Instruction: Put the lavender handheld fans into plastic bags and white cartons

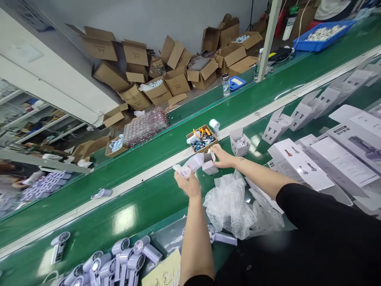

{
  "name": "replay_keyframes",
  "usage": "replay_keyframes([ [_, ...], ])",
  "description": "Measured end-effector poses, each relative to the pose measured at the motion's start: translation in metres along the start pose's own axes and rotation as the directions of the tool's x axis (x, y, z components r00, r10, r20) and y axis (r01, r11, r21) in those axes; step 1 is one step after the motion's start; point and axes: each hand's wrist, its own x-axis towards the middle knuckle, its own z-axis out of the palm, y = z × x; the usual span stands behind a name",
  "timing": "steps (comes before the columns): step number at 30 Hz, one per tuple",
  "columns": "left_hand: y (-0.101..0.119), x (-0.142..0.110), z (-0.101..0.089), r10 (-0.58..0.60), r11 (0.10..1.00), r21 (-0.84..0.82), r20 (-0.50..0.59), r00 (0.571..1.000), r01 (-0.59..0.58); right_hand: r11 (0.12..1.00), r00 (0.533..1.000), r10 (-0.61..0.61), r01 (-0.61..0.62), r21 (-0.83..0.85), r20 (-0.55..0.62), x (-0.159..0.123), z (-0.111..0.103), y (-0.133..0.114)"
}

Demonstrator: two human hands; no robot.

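Bubble wrap [228,202] lies nearer than the small white box [210,169]. At its opening, the left hand [189,183] grasps a wrapped piece [195,162]; the right hand [224,157] pinches the box's edge. This positioning seemingly calls for careful alignment. Beyond the box sits a parts tray [206,149].

Green counter [154,190], glossy, white strip [131,182] lengthwise | lower left: clustered lavender fans [110,264] | centre: parts carton [203,149] | near edge: crumpled bubble wrap [228,202] | right: open white boxes [275,129] | far side: blue tray [315,46]
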Motion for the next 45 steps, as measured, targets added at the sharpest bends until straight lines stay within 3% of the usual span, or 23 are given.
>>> replay_keyframes([
  [3, 0.003, 0.000, -0.002, 0.243, 0.925, 0.264, 0.140, 0.960, -0.273, 0.999, 0.998, -0.050, 0.050, -0.008, -0.024, -0.007, -0.003, 0.002],
  [5, 0.009, 0.001, -0.010, 0.270, 0.909, 0.285, 0.154, 0.950, -0.305, 0.999, 0.998, -0.038, 0.039, 0.020, -0.050, -0.009, -0.007, 0.007],
  [8, 0.024, 0.002, -0.026, 0.206, 0.963, 0.197, -0.091, 0.974, -0.186, 0.997, 0.999, 0.027, -0.024, 0.079, -0.034, -0.005, -0.014, 0.013],
  [10, 0.036, 0.003, -0.033, 0.070, 0.998, 0.005, -0.191, 0.979, -0.070, 0.992, 0.998, 0.070, -0.071, 0.106, 0.008, 0.000, -0.015, 0.015],
  [13, 0.047, 0.003, -0.027, -0.164, 0.941, -0.306, -0.028, 0.986, 0.147, 0.989, 0.996, 0.083, -0.084, 0.125, 0.016, 0.003, -0.010, 0.013],
  [15, 0.044, 0.002, -0.016, -0.277, 0.881, -0.370, 0.103, 0.955, 0.295, 0.992, 0.992, 0.089, -0.080, 0.102, -0.087, -0.003, -0.003, 0.009],
  [19, 0.025, -0.001, -0.002, -0.469, 0.792, -0.398, 0.092, 0.879, 0.464, 0.989, 0.925, 0.101, -0.132, -0.061, -0.366, -0.033, 0.013, -0.007],
  [21, 0.016, 0.001, -0.002, -0.530, 0.752, -0.417, 0.078, 0.845, 0.510, 0.981, 0.945, 0.095, -0.143, -0.132, -0.314, -0.046, 0.020, -0.014],
  [23, 0.012, 0.003, -0.004, -0.572, 0.732, -0.403, 0.077, 0.817, 0.550, 0.973, 0.974, 0.157, -0.181, -0.142, -0.166, -0.050, 0.026, -0.016],
  [26, 0.017, 0.006, -0.002, -0.636, 0.699, -0.387, 0.048, 0.770, 0.602, 0.947, 0.953, 0.303, -0.300, -0.113, 0.010, -0.037, 0.027, -0.010],
  [28, 0.023, 0.004, 0.004, -0.633, 0.707, -0.379, 0.035, 0.773, 0.597, 0.938, 0.940, 0.334, -0.325, -0.121, 0.069, -0.026, 0.024, -0.005],
  [29, 0.027, 0.002, 0.007, -0.594, 0.744, -0.358, 0.032, 0.804, 0.564, 0.937, 0.939, 0.334, -0.321, -0.134, 0.086, -0.022, 0.022, -0.002],
  [31, 0.031, -0.005, 0.013, -0.400, 0.884, -0.247, 0.045, 0.916, 0.398, 0.936, 0.938, 0.334, -0.318, -0.151, 0.096, -0.019, 0.018, 0.000],
  [33, 0.031, -0.013, 0.016, -0.088, 0.995, -0.038, 0.076, 0.993, 0.091, 0.932, 0.933, 0.349, -0.335, -0.140, 0.086, -0.022, 0.015, 0.000],
  [34, 0.030, -0.017, 0.016, 0.061, 0.994, 0.082, 0.101, 0.993, -0.070, 0.928, 0.929, 0.361, -0.350, -0.126, 0.080, -0.025, 0.014, 0.000],
  [35, 0.029, -0.020, 0.015, 0.178, 0.960, 0.194, 0.142, 0.974, -0.204, 0.925, 0.925, 0.372, -0.364, -0.108, 0.071, -0.027, 0.013, 0.001],
  [37, 0.029, -0.023, 0.014, 0.297, 0.854, 0.335, 0.313, 0.902, -0.398, 0.924, 0.924, 0.379, -0.376, -0.063, 0.051, -0.033, 0.011, 0.004],
  [38, 0.030, -0.022, 0.015, 0.310, 0.803, 0.353, 0.441, 0.842, -0.481, 0.928, 0.927, 0.373, -0.372, -0.035, 0.049, -0.035, 0.010, 0.007],
  [40, 0.038, -0.018, 0.020, 0.294, 0.711, 0.307, 0.686, 0.665, -0.632, 0.934, 0.935, 0.351, -0.354, 0.047, 0.052, -0.039, 0.006, 0.015],
  [41, 0.043, -0.014, 0.025, 0.281, 0.672, 0.275, 0.765, 0.580, -0.687, 0.934, 0.938, 0.342, -0.346, 0.093, 0.059, -0.039, 0.004, 0.018],
  [42, 0.050, -0.011, 0.031, 0.267, 0.638, 0.263, 0.806, 0.528, -0.724, 0.930, 0.940, 0.335, -0.341, 0.137, 0.067, -0.040, 0.002, 0.022],
  [43, 0.058, -0.009, 0.038, 0.252, 0.607, 0.278, 0.821, 0.512, -0.745, 0.924, 0.941, 0.331, -0.339, 0.175, 0.073, -0.040, 0.000, 0.025],
  [45, 0.073, -0.006, 0.052, 0.186, 0.554, 0.370, 0.818, 0.544, -0.746, 0.919, 0.944, 0.319, -0.330, 0.213, 0.086, -0.039, -0.003, 0.029],
])
